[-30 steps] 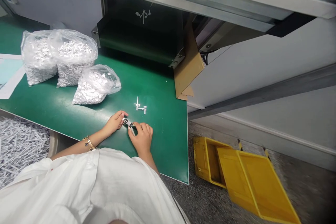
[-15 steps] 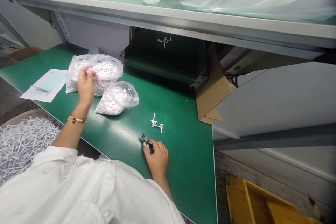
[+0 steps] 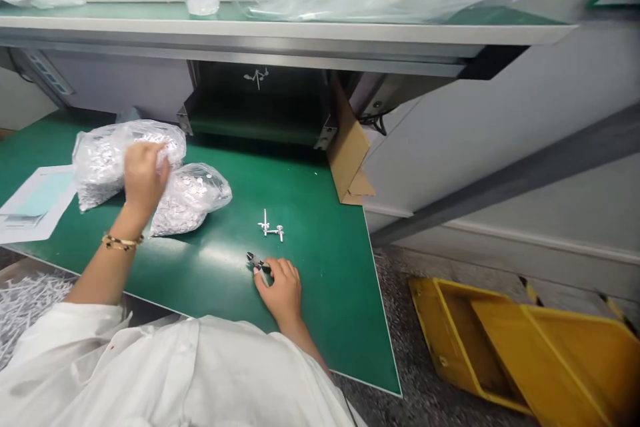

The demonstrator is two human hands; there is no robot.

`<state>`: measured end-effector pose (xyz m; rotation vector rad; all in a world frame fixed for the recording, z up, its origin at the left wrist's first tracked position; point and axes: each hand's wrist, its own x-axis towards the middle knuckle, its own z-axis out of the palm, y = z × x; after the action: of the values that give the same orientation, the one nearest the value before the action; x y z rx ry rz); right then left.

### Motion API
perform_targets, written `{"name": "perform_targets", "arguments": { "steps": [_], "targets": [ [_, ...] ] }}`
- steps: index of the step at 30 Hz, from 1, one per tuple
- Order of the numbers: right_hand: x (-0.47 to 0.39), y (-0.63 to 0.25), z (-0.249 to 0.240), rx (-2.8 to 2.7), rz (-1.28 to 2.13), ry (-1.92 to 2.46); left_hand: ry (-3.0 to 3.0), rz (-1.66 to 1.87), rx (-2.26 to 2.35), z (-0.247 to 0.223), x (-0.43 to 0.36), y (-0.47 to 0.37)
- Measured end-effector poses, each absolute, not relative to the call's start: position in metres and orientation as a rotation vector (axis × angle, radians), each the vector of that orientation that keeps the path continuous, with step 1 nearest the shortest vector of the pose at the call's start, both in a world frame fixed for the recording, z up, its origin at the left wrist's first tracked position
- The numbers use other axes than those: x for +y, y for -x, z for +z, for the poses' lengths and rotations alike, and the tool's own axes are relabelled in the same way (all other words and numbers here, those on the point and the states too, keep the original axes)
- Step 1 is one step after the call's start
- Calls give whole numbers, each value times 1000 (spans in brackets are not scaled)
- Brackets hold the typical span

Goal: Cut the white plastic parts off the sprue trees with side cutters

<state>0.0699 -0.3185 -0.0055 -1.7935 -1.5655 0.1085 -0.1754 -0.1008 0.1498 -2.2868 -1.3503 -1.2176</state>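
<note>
My left hand is over the larger clear bags of small white parts, its fingers bent and blurred; what they hold, if anything, cannot be made out. Just right of it lies a smaller bag of white parts. My right hand rests on the green table, wrapped round a pair of cutting pliers whose jaws point up and left. Beyond the pliers lies a white plastic piece with branches, touched by neither hand.
White paper sheets lie at the left. A box of white sticks is at lower left. Behind stand a dark machine and cardboard under a shelf. Yellow bins are on the floor at right.
The view has swung to the right. My left hand has turned and come nearer the smaller bag, its fingers more curled. My right hand keeps the pliers in nearly the same place.
</note>
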Motion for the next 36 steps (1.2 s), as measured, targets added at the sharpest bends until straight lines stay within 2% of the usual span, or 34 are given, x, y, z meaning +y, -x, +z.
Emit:
{"name": "perform_targets", "arguments": {
  "steps": [3,5,10,14,16,21,29,33,36],
  "targets": [
    [-322,-72,-1,-1502,113,1706,2905,-819,-1107,119,-144,111],
    [-325,-74,0,-1473,92,1633,3091,-648,-979,96,-165,73],
    [-330,-77,3,-1435,11,1474,3146,-462,-1145,62,-192,7],
    [-330,-78,4,-1450,-22,1377,3088,62,-1178,62,-195,-15],
    [-330,-78,4,-1468,-8,1377,3066,148,-1114,62,-193,-13],
    [-328,-78,3,-1475,20,1413,3149,-141,-1201,42,-193,20],
    [-326,-76,3,-1509,98,1493,3432,-958,-1402,13,-224,73],
    [-325,-74,2,-1518,122,1524,3345,-1271,-2079,9,-230,80],
    [-325,-73,1,-1511,100,1556,3069,-1825,-2704,7,-231,82]
  ]
}}
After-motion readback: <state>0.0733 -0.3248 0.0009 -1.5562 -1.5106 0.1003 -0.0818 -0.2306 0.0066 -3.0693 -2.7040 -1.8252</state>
